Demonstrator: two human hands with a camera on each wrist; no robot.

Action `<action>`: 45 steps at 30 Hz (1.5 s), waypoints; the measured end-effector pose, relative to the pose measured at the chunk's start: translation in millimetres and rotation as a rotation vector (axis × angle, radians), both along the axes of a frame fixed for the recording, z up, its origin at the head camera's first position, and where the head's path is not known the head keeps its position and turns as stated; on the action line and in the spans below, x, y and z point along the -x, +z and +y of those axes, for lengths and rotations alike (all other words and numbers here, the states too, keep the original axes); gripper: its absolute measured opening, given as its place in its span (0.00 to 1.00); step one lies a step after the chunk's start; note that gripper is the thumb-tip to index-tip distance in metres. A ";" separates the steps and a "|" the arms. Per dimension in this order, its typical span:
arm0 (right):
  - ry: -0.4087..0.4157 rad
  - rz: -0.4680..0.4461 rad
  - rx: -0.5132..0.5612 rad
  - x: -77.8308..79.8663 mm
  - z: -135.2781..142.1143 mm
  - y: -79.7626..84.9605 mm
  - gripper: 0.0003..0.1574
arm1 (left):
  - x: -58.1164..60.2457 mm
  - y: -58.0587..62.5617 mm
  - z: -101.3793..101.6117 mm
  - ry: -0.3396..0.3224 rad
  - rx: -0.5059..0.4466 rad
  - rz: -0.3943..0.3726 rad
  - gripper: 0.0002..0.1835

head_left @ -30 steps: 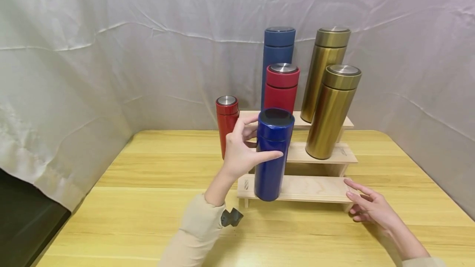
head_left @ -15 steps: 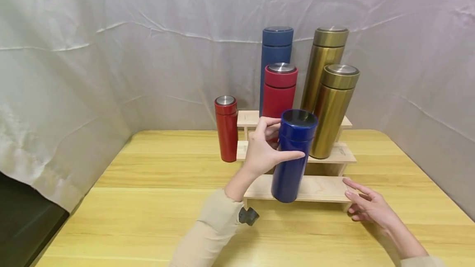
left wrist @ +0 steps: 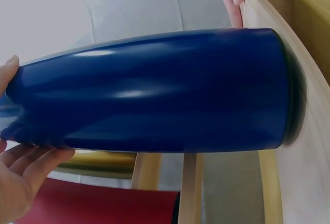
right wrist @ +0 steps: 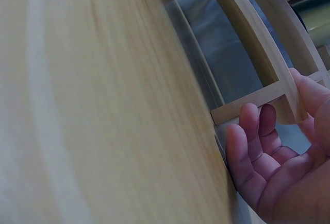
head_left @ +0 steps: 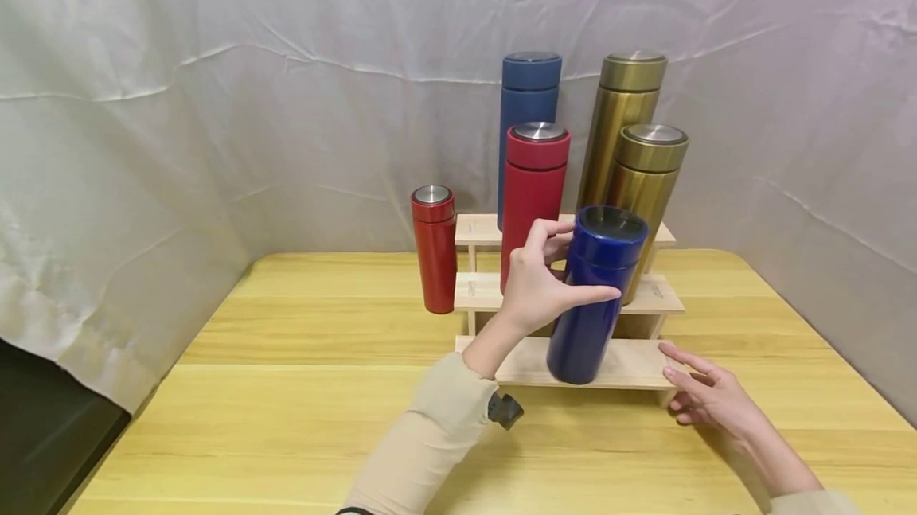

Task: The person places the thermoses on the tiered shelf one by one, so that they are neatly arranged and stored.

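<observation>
In the head view my left hand (head_left: 539, 282) grips a glossy blue thermos flask (head_left: 598, 296) near its top, thumb across the front and fingers behind. The flask leans a little right over the lowest step of a three-tier wooden display stand (head_left: 512, 360). Its base (left wrist: 294, 90) is at the step in the left wrist view; I cannot tell whether they touch. My right hand (head_left: 712, 396) holds the right end of that step between thumb and forefinger. In the right wrist view its other fingers (right wrist: 247, 147) curl loosely beside the stand's leg (right wrist: 247, 103).
A red thermos (head_left: 537, 197) and a gold one (head_left: 655, 165) stand on the middle step. Behind them, a blue thermos (head_left: 530, 113) and another gold one (head_left: 623, 117) stand on the top step. A smaller red thermos (head_left: 435, 260) is on the table, left of the stand.
My left hand has carried the blue thermos to the right along the lowest step, from its left part to right of the middle. The right hand has stayed at the step's end.
</observation>
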State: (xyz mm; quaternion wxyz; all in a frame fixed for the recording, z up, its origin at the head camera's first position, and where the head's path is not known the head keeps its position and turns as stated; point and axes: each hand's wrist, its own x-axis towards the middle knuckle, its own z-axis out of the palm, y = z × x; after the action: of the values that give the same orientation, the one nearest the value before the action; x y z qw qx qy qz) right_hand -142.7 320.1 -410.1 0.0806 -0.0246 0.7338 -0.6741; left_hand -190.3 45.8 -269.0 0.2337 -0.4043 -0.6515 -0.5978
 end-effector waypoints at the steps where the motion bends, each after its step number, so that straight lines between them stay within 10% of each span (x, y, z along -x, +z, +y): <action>1: 0.003 0.003 0.005 -0.3 -0.2 -0.2 0.24 | 3.4 -3.0 3.0 0.015 0.006 0.004 0.39; 18: 0.027 0.029 0.005 0.3 -0.1 0.3 0.25 | 18.4 -15.2 41.1 0.142 0.041 0.015 0.42; 45: 0.010 0.028 0.001 1.4 -0.1 -3.9 0.23 | 4.9 -23.0 59.8 0.256 0.084 0.007 0.42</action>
State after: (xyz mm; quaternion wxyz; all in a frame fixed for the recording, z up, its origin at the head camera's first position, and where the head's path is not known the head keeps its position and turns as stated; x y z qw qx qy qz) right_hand -144.1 319.9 -414.1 0.0734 -0.0378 0.7344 -0.6736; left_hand -195.2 105.5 -292.0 0.2933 -0.3295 -0.7214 -0.5338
